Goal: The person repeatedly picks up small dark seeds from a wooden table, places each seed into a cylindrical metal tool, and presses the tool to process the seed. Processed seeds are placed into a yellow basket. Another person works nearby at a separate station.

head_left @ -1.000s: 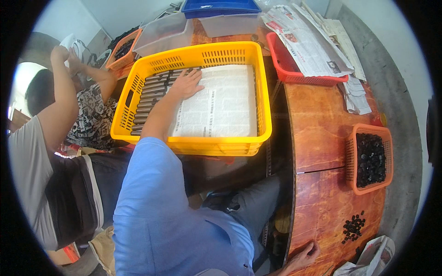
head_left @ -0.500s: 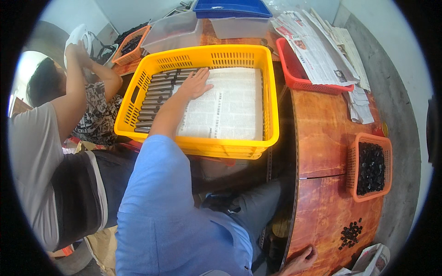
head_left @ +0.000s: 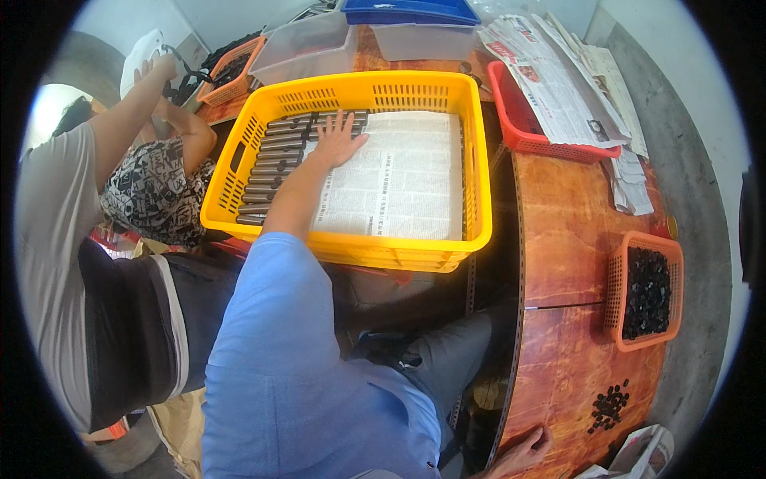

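My left hand (head_left: 338, 145) lies palm down with its fingers spread. It presses on a sheet of newspaper (head_left: 407, 180), and its fingertips reach past the sheet's left edge over dark metal rods (head_left: 270, 164). These rods are laid in a row inside a yellow plastic crate (head_left: 367, 254) with slotted walls. The newspaper hides whatever is under it. At the bottom right, my right hand (head_left: 520, 455) rests at the edge of the wooden table (head_left: 558, 263). Its fingers are loosely curled, with nothing visible in them.
Right: orange basket (head_left: 613, 295) of small black parts (head_left: 646, 291); loose black pieces (head_left: 610, 409). Behind: red basket (head_left: 523, 140) under newspapers (head_left: 550, 76), clear bins (head_left: 307, 52), blue tray (head_left: 407, 11). Left: a co-worker (head_left: 60, 207) holding a white object (head_left: 140, 60) near another orange basket (head_left: 214, 96).
My left hand's fingers have spread and shifted slightly left over the rods. My right hand stays put. The co-worker's hands and the white object have moved. The whole view has shifted slightly.
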`<control>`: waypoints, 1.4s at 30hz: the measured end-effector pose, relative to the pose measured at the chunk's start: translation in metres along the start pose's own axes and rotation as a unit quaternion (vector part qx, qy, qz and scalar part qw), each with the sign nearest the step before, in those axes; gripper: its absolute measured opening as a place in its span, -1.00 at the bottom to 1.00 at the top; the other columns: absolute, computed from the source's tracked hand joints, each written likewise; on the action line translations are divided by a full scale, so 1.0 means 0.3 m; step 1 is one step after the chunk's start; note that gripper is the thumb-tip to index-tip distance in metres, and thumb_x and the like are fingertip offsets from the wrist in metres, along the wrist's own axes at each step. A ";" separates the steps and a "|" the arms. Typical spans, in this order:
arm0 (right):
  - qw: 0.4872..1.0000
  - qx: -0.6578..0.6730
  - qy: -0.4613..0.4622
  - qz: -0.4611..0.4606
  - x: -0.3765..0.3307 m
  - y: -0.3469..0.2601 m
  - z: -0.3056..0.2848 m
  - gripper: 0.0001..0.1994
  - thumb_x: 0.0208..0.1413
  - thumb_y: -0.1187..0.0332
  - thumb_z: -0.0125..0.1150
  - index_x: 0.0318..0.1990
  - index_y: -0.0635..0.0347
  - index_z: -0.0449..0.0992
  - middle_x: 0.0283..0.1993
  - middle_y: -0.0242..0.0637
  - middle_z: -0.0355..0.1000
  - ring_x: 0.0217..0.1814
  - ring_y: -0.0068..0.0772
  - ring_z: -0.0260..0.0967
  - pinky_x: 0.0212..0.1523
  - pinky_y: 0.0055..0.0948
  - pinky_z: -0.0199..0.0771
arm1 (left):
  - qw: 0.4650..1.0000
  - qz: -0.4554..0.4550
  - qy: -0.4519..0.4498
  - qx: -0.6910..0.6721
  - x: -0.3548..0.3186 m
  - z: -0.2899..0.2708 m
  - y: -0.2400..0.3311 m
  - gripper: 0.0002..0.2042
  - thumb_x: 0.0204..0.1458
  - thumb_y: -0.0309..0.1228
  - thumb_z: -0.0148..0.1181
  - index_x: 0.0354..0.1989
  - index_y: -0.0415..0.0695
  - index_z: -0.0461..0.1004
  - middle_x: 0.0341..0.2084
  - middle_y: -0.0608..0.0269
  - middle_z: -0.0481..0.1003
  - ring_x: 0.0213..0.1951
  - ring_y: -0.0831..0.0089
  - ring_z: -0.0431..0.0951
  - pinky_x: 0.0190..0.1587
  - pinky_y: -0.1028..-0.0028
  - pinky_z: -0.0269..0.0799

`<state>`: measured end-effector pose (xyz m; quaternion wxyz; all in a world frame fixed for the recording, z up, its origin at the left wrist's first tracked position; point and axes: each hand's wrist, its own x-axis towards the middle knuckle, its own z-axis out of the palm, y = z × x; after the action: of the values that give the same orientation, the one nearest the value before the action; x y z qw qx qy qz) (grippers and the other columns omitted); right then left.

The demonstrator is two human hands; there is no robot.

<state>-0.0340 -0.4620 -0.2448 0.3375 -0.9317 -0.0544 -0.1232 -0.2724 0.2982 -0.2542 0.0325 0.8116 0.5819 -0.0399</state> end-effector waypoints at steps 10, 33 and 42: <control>0.998 0.003 -0.029 0.054 -0.012 -0.107 -0.020 -0.77 0.38 0.34 0.17 -0.06 0.39 0.56 -0.09 -0.09 0.54 -0.03 -0.20 0.45 0.09 -0.29 0.51 | 1.000 -0.020 0.012 0.008 0.018 -0.005 0.019 -0.14 0.30 0.30 -0.23 0.62 0.02 -0.18 0.60 -0.09 -0.23 0.59 -0.14 -0.28 0.56 -0.13 -0.41; 0.990 0.138 -0.005 0.035 0.032 -0.095 -0.034 -0.90 0.15 0.46 0.30 -0.20 0.24 0.64 -0.27 -0.14 0.56 -0.23 -0.15 0.56 -0.17 -0.28 0.54 | 0.888 0.270 0.371 0.024 0.514 -0.131 0.048 -0.44 0.44 -0.04 -0.13 0.33 -0.31 0.35 0.26 -0.21 0.41 0.26 -0.05 0.42 0.28 0.08 0.33; 0.976 -0.081 0.202 0.018 -0.010 0.136 -0.338 -0.79 0.17 0.54 0.24 -0.04 0.28 0.59 -0.09 -0.07 0.58 -0.02 -0.02 0.54 0.03 -0.22 0.52 | 0.703 0.549 0.431 -0.138 0.020 -0.687 0.789 -0.53 0.44 -0.27 -0.01 0.43 -0.24 0.26 0.41 -0.06 0.28 0.42 0.08 0.25 0.45 0.22 0.13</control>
<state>-0.0491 -0.5584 -0.1955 0.2668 -0.9126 0.0418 -0.3069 -0.0406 0.2484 -0.0482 -0.0938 0.9024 -0.0166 0.4203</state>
